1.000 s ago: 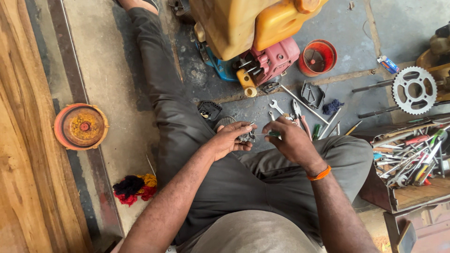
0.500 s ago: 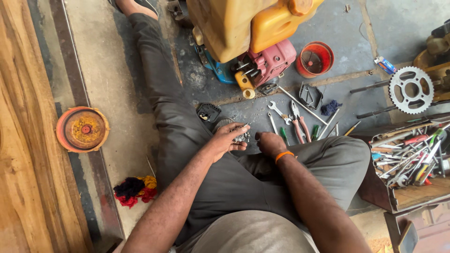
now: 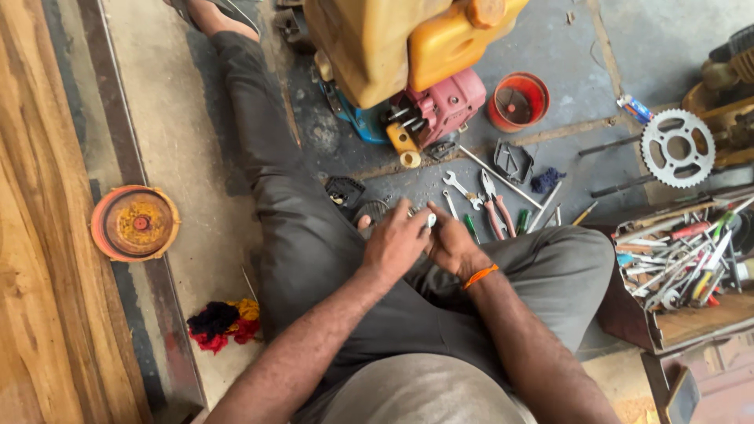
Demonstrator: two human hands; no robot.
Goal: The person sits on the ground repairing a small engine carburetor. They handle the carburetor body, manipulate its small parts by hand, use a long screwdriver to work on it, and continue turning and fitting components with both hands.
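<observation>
Centre of frame: left hand [image 3: 395, 245] and right hand [image 3: 452, 245] meet over the lap, fingers curled in toward each other. A small pale part [image 3: 431, 221] shows between the fingertips; both hands seem to pinch it, but most of it is hidden and its kind cannot be told. A dark round piece [image 3: 369, 212] sits just left of the left hand, partly covered by it.

Orange band [image 3: 480, 275] on the right wrist.

Floor just above the hands: spanner [image 3: 459, 187], red-handled pliers [image 3: 495, 212], a green-handled tool [image 3: 469, 228], a long thin rod [image 3: 503, 177]. Small items there blur together.

Top centre: yellow tank [image 3: 393, 39] over a pink engine block [image 3: 448, 106], cut off by the top edge. Red bowl [image 3: 517, 102] to its right.

Right edge: toothed sprocket [image 3: 677, 148]; below it a wooden tray [image 3: 699, 318] crammed with tools, individual pieces hard to separate.

Left: round orange disc [image 3: 135, 223]. Lower left: bundle of coloured rags [image 3: 224, 323].
</observation>
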